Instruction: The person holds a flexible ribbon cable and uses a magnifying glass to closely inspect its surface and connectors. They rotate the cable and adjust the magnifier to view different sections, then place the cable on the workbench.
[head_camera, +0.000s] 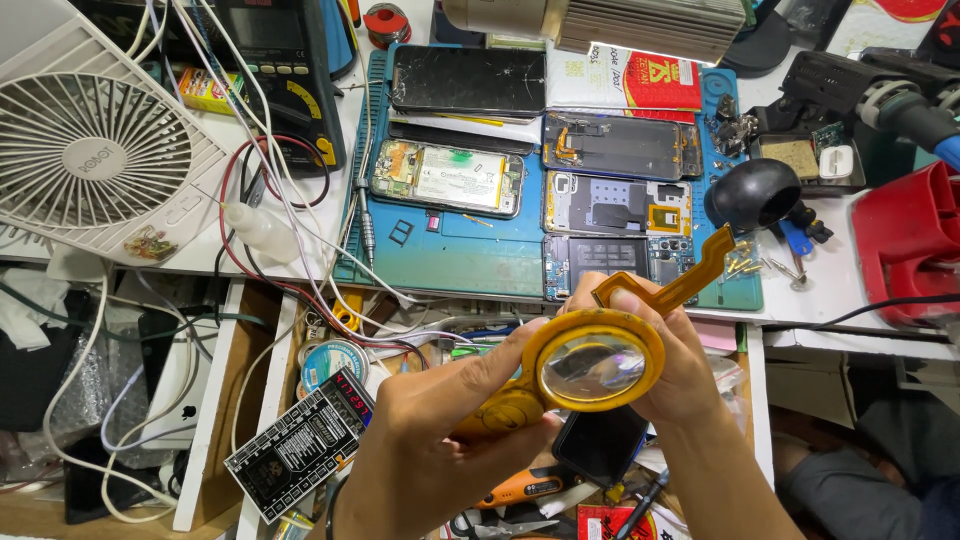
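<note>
- Left hand (440, 420) reaches up from 6 o'clock, fingers clasping the handle of the yellow magnifier (590, 362).
- Right hand (665, 350) sits behind the lens, fingertips pinching an orange flex strip (690, 275) pointing toward 1 o'clock.
- Red-and-white packet (640, 80) lies at 12 o'clock on the blue mat (480, 260).

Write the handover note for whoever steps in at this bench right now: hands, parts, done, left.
Left hand: grips the yellow magnifier by its handle.
Right hand: pinches an orange flex cable behind the lens.
Blue work mat: several opened phones, backs off, boards and a battery exposed.
Done: phones are opened, cable is free in hand.
Left: cable is not fitted to any phone; all phones are unclosed.
</note>
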